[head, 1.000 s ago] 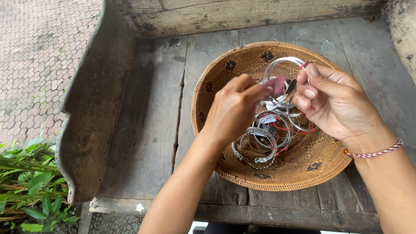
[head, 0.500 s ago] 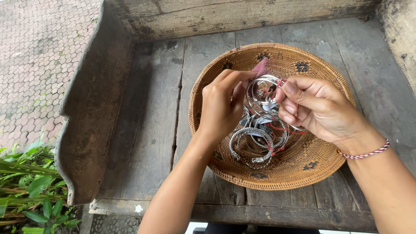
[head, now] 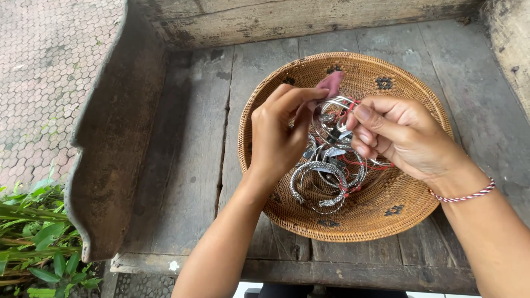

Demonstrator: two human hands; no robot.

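Two hands work over a round woven basket (head: pixel 386 215) on a weathered wooden bench (head: pixel 187 165). Left hand (head: pixel 276 138) is closed, thumb and fingers pinching a small pink cloth (head: pixel 331 83), which pokes up past the fingertips toward the far rim. Right hand (head: pixel 403 138) is closed too, fingertips pinching a silver bangle (head: pixel 328 113) at its right edge. The bangle sits between both hands, just above the basket's middle, ring roughly face-on to the camera and slightly tilted; no real long axis, being a hoop.

Key relation: the cloth lies at the bangle's upper left, touching or almost touching the rim — cannot tell which. The left hand comes at the bangle from the left, the right hand from the right, so both are about equally near it; the right one actually holds it.

Below the hands lies a pile of other silver bracelets (head: pixel 326 176) in the basket, some braided and open-ended, with red string (head: pixel 370 164) threaded through and small tags. Whether the held bangle is tied to that string is unclear. A red-and-white cord bracelet (head: pixel 466 194) sits on the right wrist. Green leaves (head: pixel 33 237) show at lower left, beside paved ground (head: pixel 44 66).
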